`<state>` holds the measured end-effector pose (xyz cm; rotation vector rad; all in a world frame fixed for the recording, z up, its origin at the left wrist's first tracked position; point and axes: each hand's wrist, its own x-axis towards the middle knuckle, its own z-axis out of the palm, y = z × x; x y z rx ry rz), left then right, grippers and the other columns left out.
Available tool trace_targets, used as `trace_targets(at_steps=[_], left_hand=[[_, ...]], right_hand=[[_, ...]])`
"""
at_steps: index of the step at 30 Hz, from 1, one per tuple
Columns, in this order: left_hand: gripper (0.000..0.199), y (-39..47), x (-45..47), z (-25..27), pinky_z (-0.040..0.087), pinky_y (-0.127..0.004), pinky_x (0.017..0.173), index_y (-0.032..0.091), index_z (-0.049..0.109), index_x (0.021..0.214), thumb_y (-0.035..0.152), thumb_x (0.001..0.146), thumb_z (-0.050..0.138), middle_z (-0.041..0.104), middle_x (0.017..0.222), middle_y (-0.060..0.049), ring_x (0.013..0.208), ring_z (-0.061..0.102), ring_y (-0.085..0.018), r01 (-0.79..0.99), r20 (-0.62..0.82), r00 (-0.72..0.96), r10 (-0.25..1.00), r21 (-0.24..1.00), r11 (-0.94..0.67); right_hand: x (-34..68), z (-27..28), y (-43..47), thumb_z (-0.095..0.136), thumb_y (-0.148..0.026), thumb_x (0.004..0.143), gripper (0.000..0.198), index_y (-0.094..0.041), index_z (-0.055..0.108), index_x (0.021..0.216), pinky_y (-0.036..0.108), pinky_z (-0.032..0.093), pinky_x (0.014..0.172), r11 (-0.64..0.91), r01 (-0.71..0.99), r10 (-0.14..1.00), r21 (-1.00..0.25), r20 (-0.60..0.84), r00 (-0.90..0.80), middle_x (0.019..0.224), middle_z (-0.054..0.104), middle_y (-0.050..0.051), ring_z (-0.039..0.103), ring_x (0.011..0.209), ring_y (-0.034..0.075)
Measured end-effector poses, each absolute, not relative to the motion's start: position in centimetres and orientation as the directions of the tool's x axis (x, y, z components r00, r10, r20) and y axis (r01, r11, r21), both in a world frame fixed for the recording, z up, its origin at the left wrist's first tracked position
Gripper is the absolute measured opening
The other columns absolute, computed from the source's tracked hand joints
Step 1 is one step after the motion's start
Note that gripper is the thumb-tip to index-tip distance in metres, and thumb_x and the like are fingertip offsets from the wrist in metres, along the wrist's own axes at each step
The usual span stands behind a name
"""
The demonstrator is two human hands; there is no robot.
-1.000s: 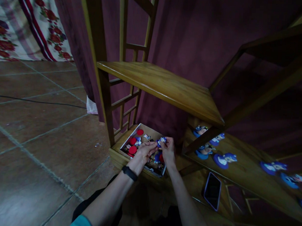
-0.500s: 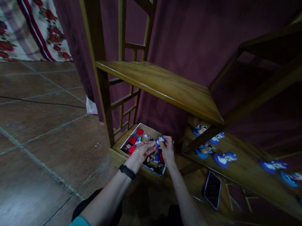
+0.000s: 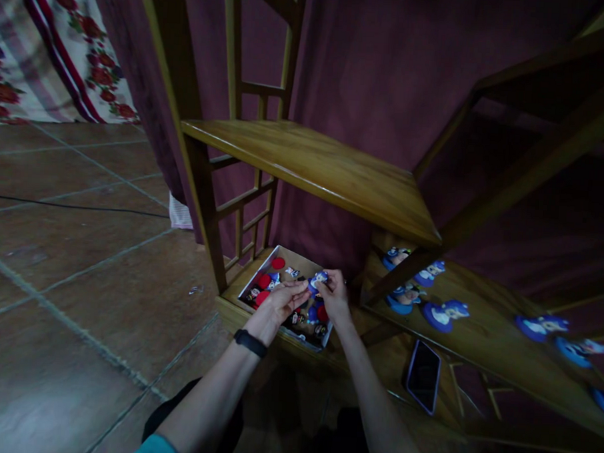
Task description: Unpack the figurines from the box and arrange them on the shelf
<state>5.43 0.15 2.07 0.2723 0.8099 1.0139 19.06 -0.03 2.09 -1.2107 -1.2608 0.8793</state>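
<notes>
Between my two hands is a small blue-and-white figurine (image 3: pixel 317 280), held above a shallow box (image 3: pixel 308 263). My right hand (image 3: pixel 335 296) pinches it from the right. The fingers of my left hand (image 3: pixel 285 300) are closed on its left side. Inside the box lie several more small figurines and round red pieces (image 3: pixel 278 263), partly hidden under my hands. A dark band (image 3: pixel 250 343) circles my left wrist.
The box rests on the low board of a wooden shelf unit, under a higher shelf (image 3: pixel 314 167). Several figurines on blue bases (image 3: pixel 445 315) stand on a board at right. A phone (image 3: pixel 423 377) lies nearer me. A cable (image 3: pixel 73 205) crosses the tiled floor.
The view has shifted slightly. Both hands stay on the figurine over the box, with little change in grip.
</notes>
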Motion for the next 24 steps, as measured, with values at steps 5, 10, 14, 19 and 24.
trace_targets(at_steps=[5,10,14,19,24], left_hand=[[0.006,0.0,6.0,1.7,0.054,-0.019,0.066,0.009,0.066,0.071,0.003,0.071,0.064,0.067,0.066,-0.006,0.058,0.063,-0.009,-0.656,-0.446,0.242,0.862,0.579,0.484],[0.006,-0.1,6.2,1.5,0.054,-0.02,0.067,0.009,0.067,0.071,0.003,0.07,0.066,0.068,0.068,-0.006,0.059,0.063,-0.009,-0.662,-0.447,0.212,0.869,0.588,0.464],[0.006,-0.1,6.0,1.5,0.054,-0.019,0.065,0.009,0.066,0.071,0.004,0.07,0.066,0.067,0.066,-0.005,0.057,0.062,-0.008,-0.658,-0.458,0.213,0.863,0.586,0.474],[0.006,0.0,5.6,1.8,0.054,-0.019,0.062,0.009,0.065,0.073,0.004,0.07,0.065,0.066,0.065,-0.004,0.057,0.062,-0.009,-0.641,-0.463,0.244,0.852,0.582,0.5],[0.004,-0.1,5.7,2.3,0.054,-0.02,0.064,0.009,0.065,0.073,0.006,0.07,0.066,0.066,0.065,-0.005,0.058,0.063,-0.01,-0.637,-0.463,0.237,0.854,0.59,0.496]], right_hand=[[19.0,1.8,0.0,0.059,-0.026,0.068,0.028,-0.02,0.05,0.094,0.03,0.047,0.075,0.197,0.176,0.956,-0.964,0.229,0.186,0.089,0.061,0.003,0.059,0.08,0.016],[19.0,1.4,0.2,0.059,-0.026,0.068,0.027,-0.02,0.05,0.093,0.03,0.047,0.074,0.195,0.202,0.947,-0.96,0.237,0.215,0.088,0.061,0.002,0.058,0.078,0.016],[19.0,1.2,0.3,0.059,-0.026,0.068,0.027,-0.021,0.051,0.093,0.03,0.047,0.074,0.187,0.206,0.954,-0.96,0.228,0.197,0.088,0.061,0.002,0.058,0.078,0.016],[19.1,1.0,0.4,0.06,-0.026,0.067,0.028,-0.021,0.051,0.094,0.031,0.047,0.075,0.194,0.191,0.959,-0.962,0.227,0.172,0.09,0.062,0.003,0.059,0.079,0.016],[19.1,1.4,0.3,0.06,-0.025,0.067,0.028,-0.021,0.051,0.093,0.031,0.047,0.074,0.193,0.193,0.96,-0.962,0.225,0.165,0.09,0.062,0.003,0.059,0.079,0.017]])
